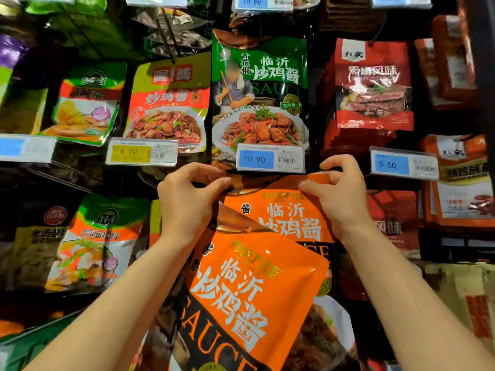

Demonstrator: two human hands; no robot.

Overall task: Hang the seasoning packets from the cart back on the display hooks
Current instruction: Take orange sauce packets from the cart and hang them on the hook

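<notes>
An orange sauce packet is held up against the display, just under the blue 10.90 price tag. My left hand pinches its top left corner and my right hand pinches its top right corner. A second orange packet hangs tilted in front of and below the first; its top corner is tucked under my left palm. The hook behind the price tag is hidden.
A green sauce packet hangs right above the tag. Red packets hang to the right, with a 5.50 tag below them. Yellow-red packets and a 4.70 tag hang to the left. More packets fill the lower left.
</notes>
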